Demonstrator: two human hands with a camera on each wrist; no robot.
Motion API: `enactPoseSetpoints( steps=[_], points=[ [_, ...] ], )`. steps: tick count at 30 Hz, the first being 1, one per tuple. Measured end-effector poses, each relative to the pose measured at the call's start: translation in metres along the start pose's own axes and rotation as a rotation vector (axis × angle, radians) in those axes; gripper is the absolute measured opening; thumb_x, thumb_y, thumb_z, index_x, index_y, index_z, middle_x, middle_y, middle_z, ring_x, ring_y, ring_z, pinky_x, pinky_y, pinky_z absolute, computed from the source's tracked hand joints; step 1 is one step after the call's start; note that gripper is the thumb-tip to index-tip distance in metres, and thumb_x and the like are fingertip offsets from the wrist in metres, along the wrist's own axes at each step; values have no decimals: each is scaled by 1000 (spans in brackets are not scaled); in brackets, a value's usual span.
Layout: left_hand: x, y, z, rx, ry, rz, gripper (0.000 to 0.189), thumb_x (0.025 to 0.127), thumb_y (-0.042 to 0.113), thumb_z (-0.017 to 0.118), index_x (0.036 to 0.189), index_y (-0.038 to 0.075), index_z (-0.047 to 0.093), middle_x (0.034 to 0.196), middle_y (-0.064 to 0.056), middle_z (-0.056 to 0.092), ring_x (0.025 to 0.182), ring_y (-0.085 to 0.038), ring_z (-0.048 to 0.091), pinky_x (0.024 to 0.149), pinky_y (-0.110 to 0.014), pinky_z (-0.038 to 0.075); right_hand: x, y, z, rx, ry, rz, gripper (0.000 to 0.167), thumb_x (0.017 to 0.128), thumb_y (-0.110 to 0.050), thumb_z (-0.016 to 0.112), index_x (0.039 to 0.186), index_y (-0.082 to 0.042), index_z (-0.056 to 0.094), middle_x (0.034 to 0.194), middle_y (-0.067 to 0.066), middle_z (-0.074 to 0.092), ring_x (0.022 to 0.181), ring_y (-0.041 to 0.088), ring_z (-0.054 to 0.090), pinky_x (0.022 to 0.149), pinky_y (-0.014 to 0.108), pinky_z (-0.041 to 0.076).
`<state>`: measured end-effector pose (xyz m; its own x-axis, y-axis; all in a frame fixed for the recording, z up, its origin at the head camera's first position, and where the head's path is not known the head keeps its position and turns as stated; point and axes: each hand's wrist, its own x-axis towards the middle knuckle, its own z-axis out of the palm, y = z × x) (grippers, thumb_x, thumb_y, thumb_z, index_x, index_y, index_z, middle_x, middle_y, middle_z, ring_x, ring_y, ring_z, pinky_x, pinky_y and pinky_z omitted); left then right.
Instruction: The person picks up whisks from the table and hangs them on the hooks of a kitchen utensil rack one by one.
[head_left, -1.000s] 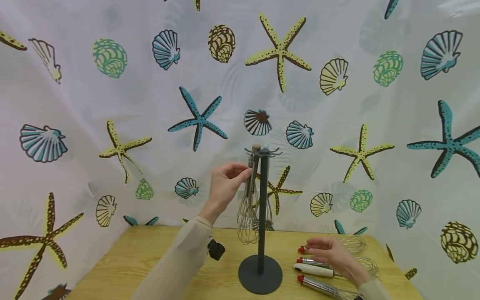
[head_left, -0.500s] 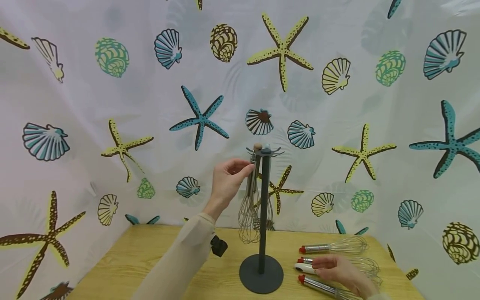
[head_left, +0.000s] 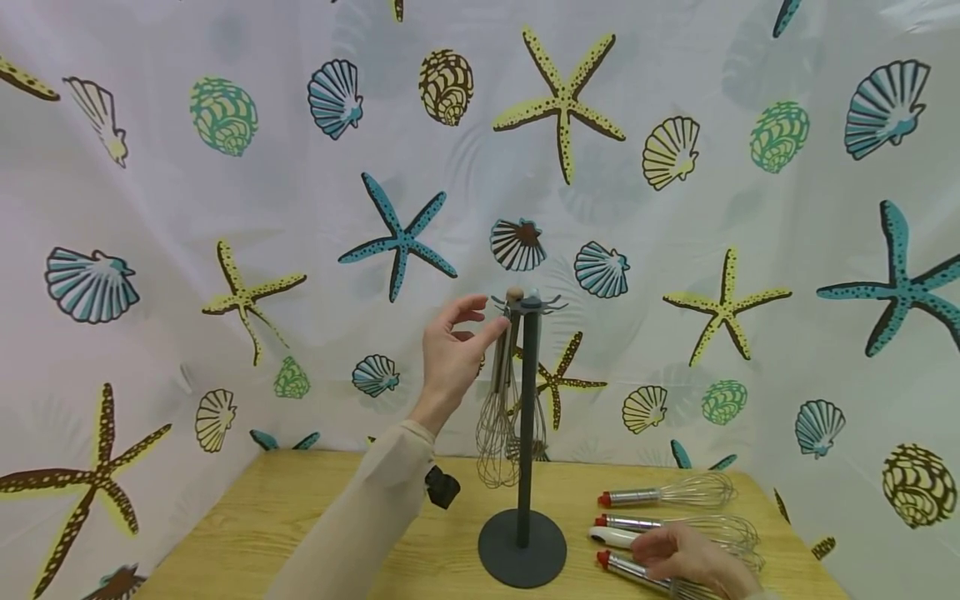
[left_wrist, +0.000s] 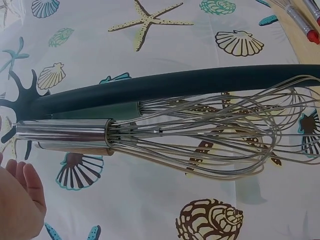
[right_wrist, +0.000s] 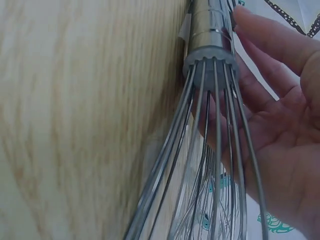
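My left hand (head_left: 453, 350) is raised at the top of a dark whisk stand (head_left: 526, 467), its thumb near the hanging handles. In the left wrist view, its relaxed fingers lie just off the end of a steel-handled whisk (left_wrist: 65, 131), which hangs from the stand among other whisks. Low on the right, my right hand (head_left: 693, 558) reaches over the nearest red-tipped whisk (head_left: 630, 569). Seen from the right wrist, its loosely bent fingers lie beside and behind that whisk's steel handle (right_wrist: 210, 25); whether they touch it is unclear.
A white-handled whisk (head_left: 611, 536) and two more red-tipped whisks (head_left: 630, 497) lie on the wooden table (head_left: 300, 517), right of the stand's round base (head_left: 522, 562). Behind hangs a white curtain (head_left: 285, 208) printed with starfish and shells.
My left hand's fingers have spread away from the hanging whisk handle. The right hand has moved down and toward me, from the farther whisks to the nearest one.
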<state>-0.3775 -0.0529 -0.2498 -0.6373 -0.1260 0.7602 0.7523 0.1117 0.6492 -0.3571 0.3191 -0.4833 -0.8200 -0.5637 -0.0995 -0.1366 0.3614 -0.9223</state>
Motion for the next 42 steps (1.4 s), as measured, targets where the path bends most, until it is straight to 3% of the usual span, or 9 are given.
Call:
enactPoseSetpoints(
  steps=[5, 9, 14, 19, 26, 31, 37, 42],
  points=[
    [1, 2, 0, -28, -22, 9, 38, 88, 26, 75, 125, 20, 67, 122, -6, 63, 88, -20, 60, 71, -28, 49, 0, 2, -1, -11, -38, -3, 43, 86, 5, 68, 124, 19, 54, 123, 31, 62, 113, 38, 63, 88, 37, 57],
    [2, 4, 1, -50, -62, 41, 36, 92, 25, 71, 127, 19, 67, 134, -1, 58, 108, -19, 58, 86, -36, 50, 1, 1, -2, 11, -21, 44, 43, 84, 8, 67, 125, 16, 56, 123, 28, 64, 112, 38, 64, 86, 41, 57],
    [4, 6, 2, -43, -105, 74, 36, 94, 22, 68, 128, 9, 66, 139, -3, 57, 127, -24, 51, 96, -46, 48, 3, -1, -1, -58, 0, 71, 44, 83, 6, 71, 124, 14, 58, 122, 26, 65, 111, 36, 64, 87, 41, 57],
    [6, 7, 3, -23, -112, 39, 33, 95, 22, 67, 125, 9, 68, 138, -2, 59, 120, -24, 56, 95, -43, 50, 4, -3, 1, -133, -13, 41, 42, 83, 4, 73, 121, 16, 59, 120, 27, 65, 110, 36, 65, 89, 39, 56],
    [11, 7, 1, -5, -127, -13, 33, 95, 24, 67, 125, 9, 68, 138, 0, 59, 103, -26, 62, 91, -41, 51, 4, -5, 2, -148, -21, 44, 40, 82, 4, 73, 118, 15, 62, 117, 27, 67, 108, 34, 66, 87, 37, 57],
    [14, 9, 2, -15, -151, -41, 35, 95, 28, 66, 126, 10, 68, 140, 0, 57, 104, -28, 63, 87, -38, 52, 4, -2, 1, -148, 5, 67, 38, 82, 4, 73, 118, 13, 64, 116, 25, 68, 107, 32, 67, 87, 38, 57],
    [14, 7, 1, -26, -156, -49, 34, 96, 28, 65, 124, 10, 69, 141, -5, 56, 114, -25, 60, 97, -44, 50, 5, -5, 2, -141, 32, 53, 38, 83, 1, 73, 119, 12, 64, 117, 24, 68, 107, 31, 67, 88, 40, 56],
    [14, 7, 0, -43, -151, -73, 36, 96, 28, 66, 127, 10, 67, 141, -4, 57, 112, -26, 63, 98, -46, 50, 8, -10, 4, -121, 43, 18, 36, 82, 1, 73, 116, 11, 66, 115, 22, 69, 103, 26, 68, 86, 36, 57]
  ],
)
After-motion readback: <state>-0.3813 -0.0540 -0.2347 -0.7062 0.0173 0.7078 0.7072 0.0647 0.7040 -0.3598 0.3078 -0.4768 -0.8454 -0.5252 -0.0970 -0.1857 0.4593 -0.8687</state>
